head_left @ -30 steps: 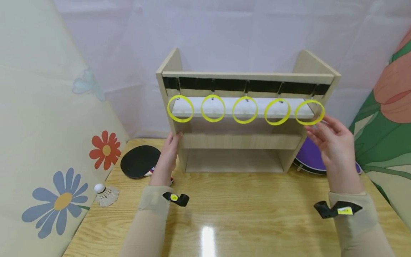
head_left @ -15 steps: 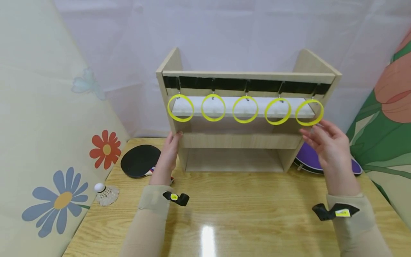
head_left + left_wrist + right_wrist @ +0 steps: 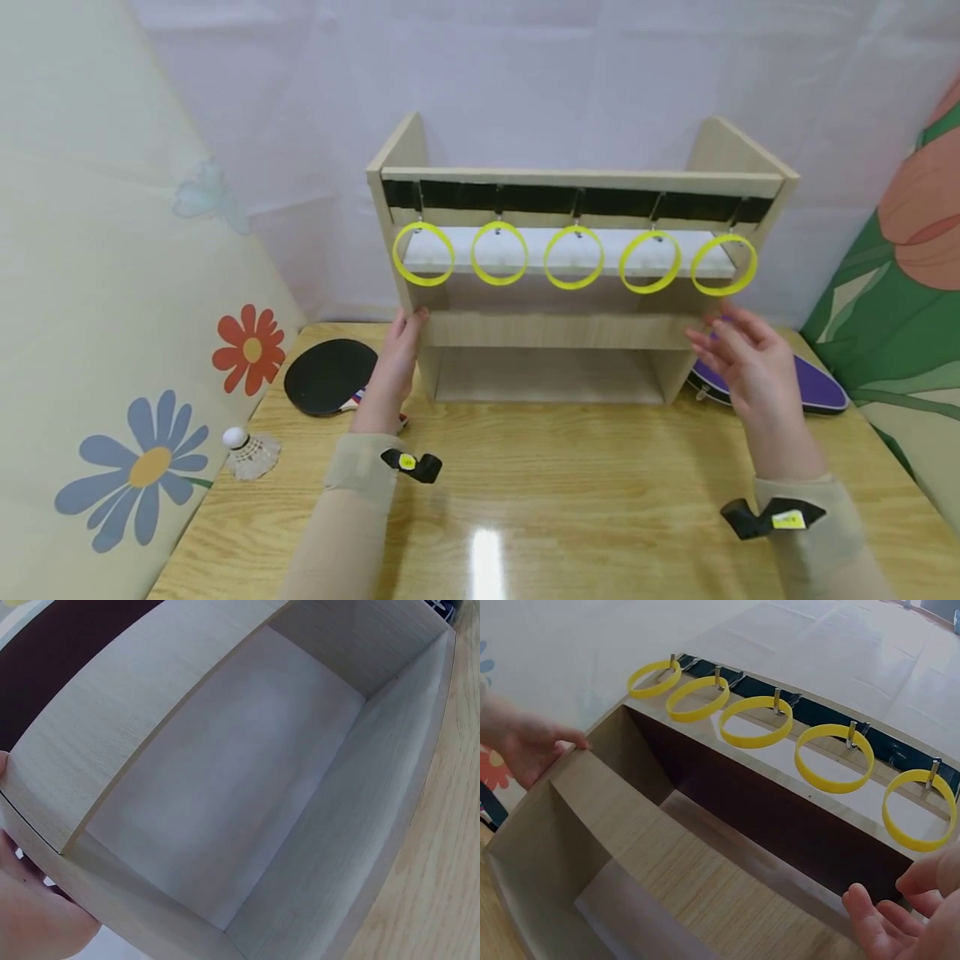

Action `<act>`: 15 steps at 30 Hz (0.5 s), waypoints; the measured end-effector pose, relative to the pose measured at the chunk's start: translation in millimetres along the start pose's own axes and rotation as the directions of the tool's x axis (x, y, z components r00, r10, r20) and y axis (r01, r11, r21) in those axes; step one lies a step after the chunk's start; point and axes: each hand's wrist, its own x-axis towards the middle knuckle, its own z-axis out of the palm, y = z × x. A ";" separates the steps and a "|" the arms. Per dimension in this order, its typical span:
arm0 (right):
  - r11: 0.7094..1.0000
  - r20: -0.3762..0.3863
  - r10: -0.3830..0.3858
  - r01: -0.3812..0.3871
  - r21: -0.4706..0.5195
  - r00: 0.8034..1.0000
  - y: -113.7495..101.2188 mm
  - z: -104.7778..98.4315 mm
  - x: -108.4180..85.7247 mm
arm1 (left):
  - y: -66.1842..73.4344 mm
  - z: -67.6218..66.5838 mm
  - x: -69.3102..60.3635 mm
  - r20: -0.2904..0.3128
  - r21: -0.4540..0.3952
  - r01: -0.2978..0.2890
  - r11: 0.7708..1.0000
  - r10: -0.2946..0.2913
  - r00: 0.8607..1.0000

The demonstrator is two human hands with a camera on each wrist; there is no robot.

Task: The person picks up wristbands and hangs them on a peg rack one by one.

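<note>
A light wooden shelf unit (image 3: 562,331) stands on the table, with a black strip (image 3: 540,200) along its top front board. Several yellow rings (image 3: 454,257) hang in a row from small metal hooks on that strip. My left hand (image 3: 393,367) grips the unit's left side panel (image 3: 142,922), thumb at the front and fingers on the outside. Near the right side panel, below the rightmost ring (image 3: 889,817), my right hand (image 3: 753,367) is raised with loosely bent fingers (image 3: 862,907). Thumb and fingers are apart there, with nothing between them.
A black table tennis paddle (image 3: 330,377) lies left of the unit, its handle partly behind my left wrist. A white shuttlecock (image 3: 253,455) sits near the table's left edge. Behind my right hand is a purple case (image 3: 821,387). A pale cloth (image 3: 562,83) hangs at the back.
My right hand has come away from the rightmost ring, moving down and slightly left. That ring hangs on its hook. My left hand stays on the side panel.
</note>
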 end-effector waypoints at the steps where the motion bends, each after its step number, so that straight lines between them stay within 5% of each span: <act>1: 1.000 0.008 -0.004 0.004 -0.001 1.000 2.3 0.1 -0.5 | 0.1 -0.5 -0.4 -0.001 -0.001 -0.003 1.000 0.003 1.000; 8: 0.998 0.031 -0.023 0.025 -0.060 0.999 16.6 -0.6 -6.6 | -0.1 -5.5 -7.3 0.005 0.037 -0.030 0.999 0.030 1.000; 15: 0.958 0.084 -0.083 0.103 -0.267 0.993 31.2 -1.1 -14.4 | -1.4 -12.0 -20.3 0.015 0.126 -0.119 0.985 0.118 0.993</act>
